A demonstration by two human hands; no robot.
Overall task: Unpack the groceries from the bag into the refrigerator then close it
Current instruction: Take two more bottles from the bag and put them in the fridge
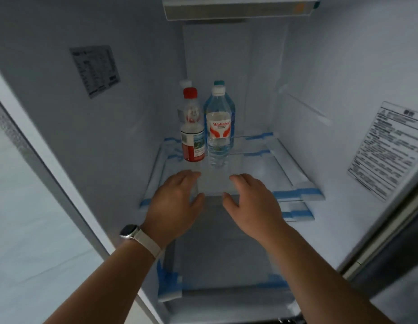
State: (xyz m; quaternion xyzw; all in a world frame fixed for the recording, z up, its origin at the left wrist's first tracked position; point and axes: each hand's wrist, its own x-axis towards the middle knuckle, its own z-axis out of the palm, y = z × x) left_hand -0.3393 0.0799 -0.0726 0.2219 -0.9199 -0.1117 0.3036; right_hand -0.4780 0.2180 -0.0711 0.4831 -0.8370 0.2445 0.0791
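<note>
The left hand [175, 204] and right hand [252, 202] hovered empty, fingers loosely spread, at the front of the refrigerator [320, 66] shelf [261, 169]. The bottles [218, 129] stood at its back left. A placing step looked finished; the next move probably meant reaching for the unseen bag.

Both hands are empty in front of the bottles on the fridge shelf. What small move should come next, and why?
Probably draw both hands back out of the fridge. The left hand and right hand hold nothing, fingers relaxed above the shelf front, and the bottles already stand upright further back. The bag is out of view, so whether more groceries remain is unclear.
</note>
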